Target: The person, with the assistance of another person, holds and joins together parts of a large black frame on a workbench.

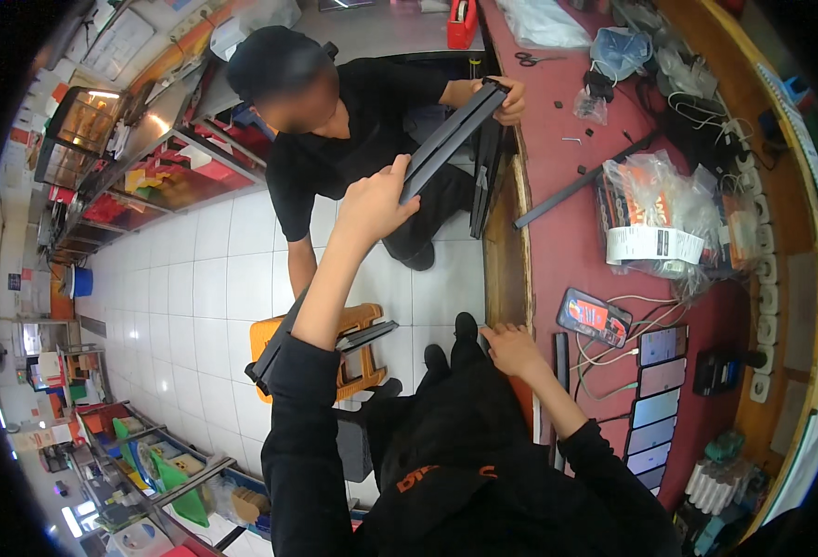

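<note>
My left hand [378,201] reaches forward, its fingers wrapped round the near end of a dark grey slotted bar [454,139]. The bar slants up to the right, and a co-worker's hand [512,100] grips its far end. The co-worker's other hand is hidden behind my left forearm. More dark bars [486,176] stand upright against the table's side, just beyond the held one. My right hand [511,348] lies on the edge of the red table [558,269], fingers stretched out and holding nothing.
An orange stool [263,342] with dark bars [367,334] on it stands left of my legs. On the table are a loose bar [584,181], a plastic-wrapped box [646,209], a lit phone [595,316], several phones in a row [657,376], cables and scissors [536,59].
</note>
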`<state>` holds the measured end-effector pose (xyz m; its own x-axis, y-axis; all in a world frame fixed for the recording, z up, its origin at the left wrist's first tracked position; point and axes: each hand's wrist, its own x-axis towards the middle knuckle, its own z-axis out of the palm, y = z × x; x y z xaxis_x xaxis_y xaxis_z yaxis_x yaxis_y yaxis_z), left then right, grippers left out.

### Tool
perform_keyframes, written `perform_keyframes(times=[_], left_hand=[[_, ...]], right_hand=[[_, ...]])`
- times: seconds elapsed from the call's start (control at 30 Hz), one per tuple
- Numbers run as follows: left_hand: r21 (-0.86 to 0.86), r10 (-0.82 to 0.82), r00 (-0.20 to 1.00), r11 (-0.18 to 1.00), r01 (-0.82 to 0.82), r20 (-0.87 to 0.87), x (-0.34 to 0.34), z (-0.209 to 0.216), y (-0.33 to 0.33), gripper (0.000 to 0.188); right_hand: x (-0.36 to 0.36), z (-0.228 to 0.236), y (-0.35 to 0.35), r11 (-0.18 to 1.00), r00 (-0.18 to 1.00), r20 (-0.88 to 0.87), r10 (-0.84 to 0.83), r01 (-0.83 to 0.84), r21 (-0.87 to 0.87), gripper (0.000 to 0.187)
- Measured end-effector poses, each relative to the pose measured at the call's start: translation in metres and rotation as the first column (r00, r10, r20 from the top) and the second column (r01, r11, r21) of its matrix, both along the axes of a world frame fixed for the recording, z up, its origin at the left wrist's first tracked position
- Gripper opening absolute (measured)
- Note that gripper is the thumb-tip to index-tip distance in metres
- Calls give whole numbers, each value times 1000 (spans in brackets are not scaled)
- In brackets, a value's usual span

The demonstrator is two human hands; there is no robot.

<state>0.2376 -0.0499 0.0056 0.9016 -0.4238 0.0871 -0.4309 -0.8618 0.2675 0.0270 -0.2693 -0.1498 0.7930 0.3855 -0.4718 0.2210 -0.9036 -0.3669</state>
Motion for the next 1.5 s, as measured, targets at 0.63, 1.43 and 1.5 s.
perform_keyframes(times=[0.63,1.43,1.5], left_hand=[[113,51,997,992,-58,62,-4,-6,1,65],[0,77,995,997,-77,66,6,-28,14,55],[-7,116,991,993,-116,62,3,-33,15,57]], right_hand=[[3,4,0,1000,999,-32,17,-18,-16,37],[10,6,2,998,999,-22,39,-38,40,44],[7,1,-5,998,998,-27,50,-49,32,45]])
